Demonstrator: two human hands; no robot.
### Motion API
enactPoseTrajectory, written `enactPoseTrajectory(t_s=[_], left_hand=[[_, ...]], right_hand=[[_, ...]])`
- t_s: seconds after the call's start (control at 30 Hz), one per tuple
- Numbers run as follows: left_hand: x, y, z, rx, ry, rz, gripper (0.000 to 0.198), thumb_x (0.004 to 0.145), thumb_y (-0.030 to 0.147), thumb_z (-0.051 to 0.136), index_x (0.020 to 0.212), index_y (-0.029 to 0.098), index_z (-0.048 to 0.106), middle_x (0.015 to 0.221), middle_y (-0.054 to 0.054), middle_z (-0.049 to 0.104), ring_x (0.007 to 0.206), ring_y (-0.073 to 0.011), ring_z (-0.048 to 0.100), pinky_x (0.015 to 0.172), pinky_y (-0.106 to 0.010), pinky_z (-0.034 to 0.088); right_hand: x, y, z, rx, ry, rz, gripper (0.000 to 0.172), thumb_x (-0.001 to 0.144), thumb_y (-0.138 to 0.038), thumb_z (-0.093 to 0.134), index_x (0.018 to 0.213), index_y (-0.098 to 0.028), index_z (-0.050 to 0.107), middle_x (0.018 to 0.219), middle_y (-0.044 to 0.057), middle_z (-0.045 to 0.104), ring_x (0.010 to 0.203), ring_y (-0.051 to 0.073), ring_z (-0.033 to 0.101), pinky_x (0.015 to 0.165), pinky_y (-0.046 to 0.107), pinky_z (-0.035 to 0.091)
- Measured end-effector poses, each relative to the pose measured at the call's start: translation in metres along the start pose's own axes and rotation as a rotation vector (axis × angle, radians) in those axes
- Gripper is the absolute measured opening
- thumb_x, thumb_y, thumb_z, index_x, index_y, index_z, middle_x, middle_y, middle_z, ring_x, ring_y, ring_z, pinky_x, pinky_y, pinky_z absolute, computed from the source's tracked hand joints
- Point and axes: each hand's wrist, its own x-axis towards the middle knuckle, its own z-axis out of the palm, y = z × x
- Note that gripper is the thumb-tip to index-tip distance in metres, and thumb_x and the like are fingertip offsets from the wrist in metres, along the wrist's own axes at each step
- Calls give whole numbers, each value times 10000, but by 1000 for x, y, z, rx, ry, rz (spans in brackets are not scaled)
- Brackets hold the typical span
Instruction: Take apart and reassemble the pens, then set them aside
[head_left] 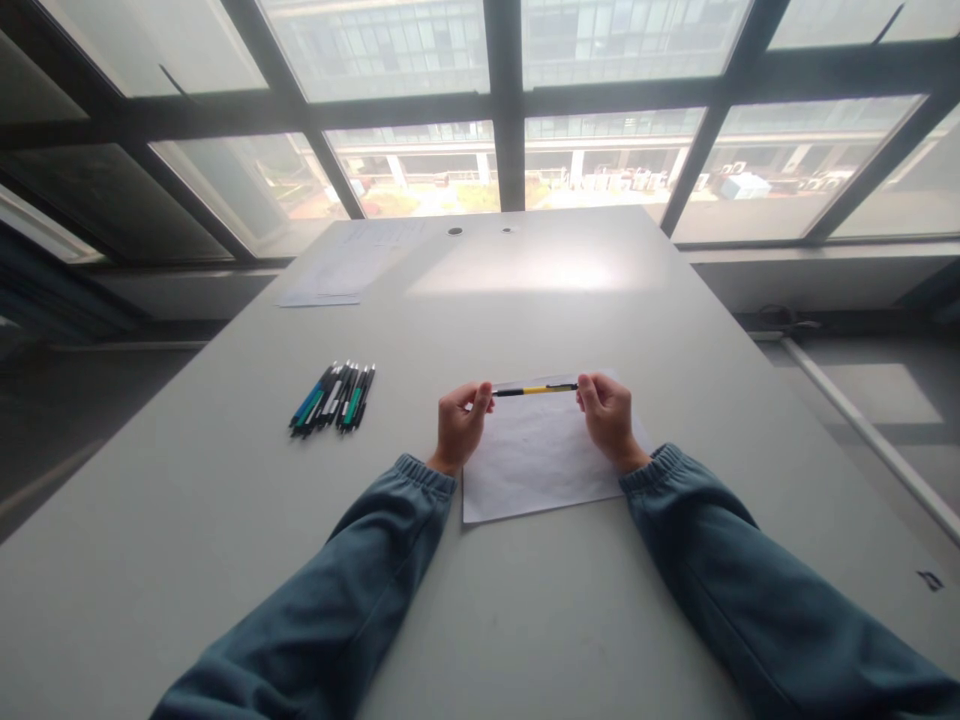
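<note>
A yellow and black pen (534,390) is held level between my two hands, above the far part of a white sheet of paper (540,460). My left hand (460,425) pinches its left end between thumb and fingers. At the other end, by the clip, my right hand (607,415) pinches it the same way. Both ends of the pen are partly covered by my fingers. The paper lies at a slight slant on the table, its right edge partly hidden under my right hand and sleeve.
Left of my hands, several pens (334,398) with black, blue, green and white parts lie side by side. More papers (337,265) rest at the far left of the white table (225,520). Beyond the table's far edge stand large framed windows (510,110).
</note>
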Motion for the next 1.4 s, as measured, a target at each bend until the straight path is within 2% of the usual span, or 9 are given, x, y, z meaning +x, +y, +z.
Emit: enactPoseTrajectory(t_s=[1.4], left_hand=[[0,3,-1,17,-21,30,604,976,599,492,534,191,546,516,-9,541,521,-129,529,566,-260,426]], right_hand=[[-1,-5,-1,-25,11,-2,536,976,-563,518,576,-207,543,533,-9,521,509,131,455,541,285,381]])
